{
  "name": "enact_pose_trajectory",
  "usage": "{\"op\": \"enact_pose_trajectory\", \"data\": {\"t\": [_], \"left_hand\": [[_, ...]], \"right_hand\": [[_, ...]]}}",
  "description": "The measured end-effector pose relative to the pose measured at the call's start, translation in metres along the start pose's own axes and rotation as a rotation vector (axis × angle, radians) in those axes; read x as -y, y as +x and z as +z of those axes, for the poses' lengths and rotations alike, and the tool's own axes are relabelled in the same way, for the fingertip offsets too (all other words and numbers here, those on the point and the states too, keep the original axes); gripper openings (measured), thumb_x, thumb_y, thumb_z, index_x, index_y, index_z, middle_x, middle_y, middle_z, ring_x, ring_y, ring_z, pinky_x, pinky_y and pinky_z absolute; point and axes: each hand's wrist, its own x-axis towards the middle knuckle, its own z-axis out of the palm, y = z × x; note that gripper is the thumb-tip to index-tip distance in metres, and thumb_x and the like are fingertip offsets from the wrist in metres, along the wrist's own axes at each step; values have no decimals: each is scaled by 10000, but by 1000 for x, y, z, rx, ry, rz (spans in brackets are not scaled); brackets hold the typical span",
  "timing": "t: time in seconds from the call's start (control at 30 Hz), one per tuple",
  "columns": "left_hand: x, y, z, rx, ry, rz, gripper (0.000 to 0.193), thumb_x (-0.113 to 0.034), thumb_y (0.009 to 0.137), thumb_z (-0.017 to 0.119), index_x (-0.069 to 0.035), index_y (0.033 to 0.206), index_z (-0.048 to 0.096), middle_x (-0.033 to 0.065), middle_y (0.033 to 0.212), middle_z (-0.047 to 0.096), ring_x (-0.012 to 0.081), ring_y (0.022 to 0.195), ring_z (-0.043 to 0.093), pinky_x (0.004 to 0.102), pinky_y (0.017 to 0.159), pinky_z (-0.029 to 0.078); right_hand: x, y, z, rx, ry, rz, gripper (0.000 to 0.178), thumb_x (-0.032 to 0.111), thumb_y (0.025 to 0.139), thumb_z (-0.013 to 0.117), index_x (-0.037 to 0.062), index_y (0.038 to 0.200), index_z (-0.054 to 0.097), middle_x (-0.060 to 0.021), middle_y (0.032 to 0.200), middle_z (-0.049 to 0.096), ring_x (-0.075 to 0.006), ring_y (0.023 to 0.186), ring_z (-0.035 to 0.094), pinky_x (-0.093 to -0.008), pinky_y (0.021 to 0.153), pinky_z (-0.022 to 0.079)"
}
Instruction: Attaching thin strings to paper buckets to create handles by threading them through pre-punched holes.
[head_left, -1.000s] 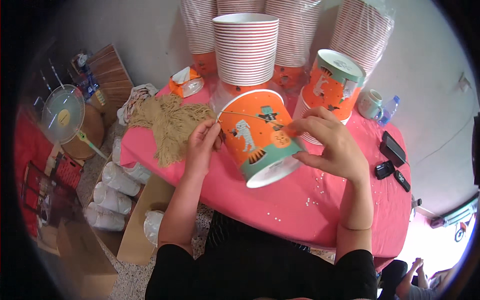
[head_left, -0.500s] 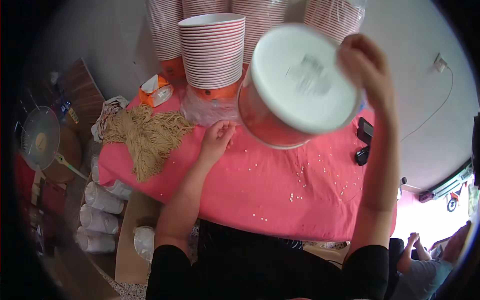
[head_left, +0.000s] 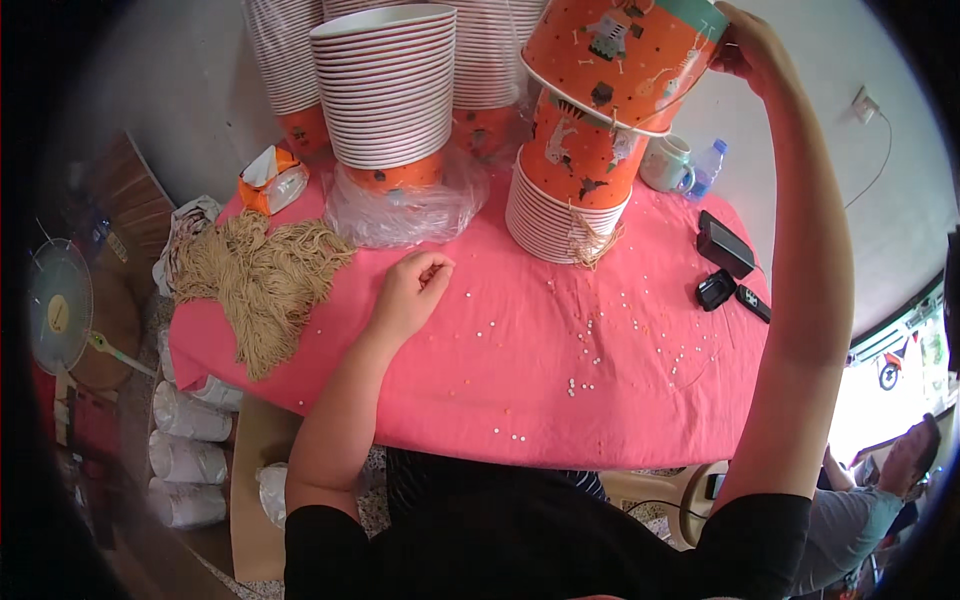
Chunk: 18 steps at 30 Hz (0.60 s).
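Head view: at one o'clock the right hand (head_left: pixel 752 50) is gripping the orange bucket (head_left: pixel 625 60) by its base edge, above the bucket stack (head_left: pixel 565 215); at nine o'clock the left hand (head_left: pixel 412 290) is resting curled, contents unclear; one-sided gripping is risking slipping and toppling.

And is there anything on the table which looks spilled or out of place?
Yes: tiny white bits are scattered over the pink tablecloth, mostly to the right of the left hand. They look like stray litter, though too small to identify.
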Motion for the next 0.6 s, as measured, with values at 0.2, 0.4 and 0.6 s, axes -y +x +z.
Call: {"op": "enact_pose_trajectory", "data": {"t": [0.2, 0.4, 0.6], "left_hand": [[-1, -3, -6, -3, 44, -10, 99, -60, 881, 648, 9, 952, 645, 95, 842, 644, 145, 708, 605, 282, 644, 484], [-4, 0, -3, 37, 76, 15, 102, -60, 878, 650, 9, 953, 645, 99, 842, 647, 152, 709, 610, 284, 646, 487], [-2, -1, -3, 24, 56, -9, 104, -64, 879, 650, 13, 948, 646, 100, 835, 646, 150, 705, 611, 285, 642, 488]], "right_hand": [[3, 18, 45, -1103, -937, 284, 249, 250, 831, 561, 31, 738, 634, -103, 586, 585, -214, 450, 570, -340, 430, 502], [-26, -5, -6, -1061, -920, 429, 275, 336, 858, 592, 68, 912, 623, -43, 675, 611, -154, 557, 605, -285, 538, 531], [-68, -5, 22, -1020, -815, 569, 301, 318, 877, 585, 25, 818, 612, -91, 647, 593, -190, 516, 580, -326, 510, 539]]}}
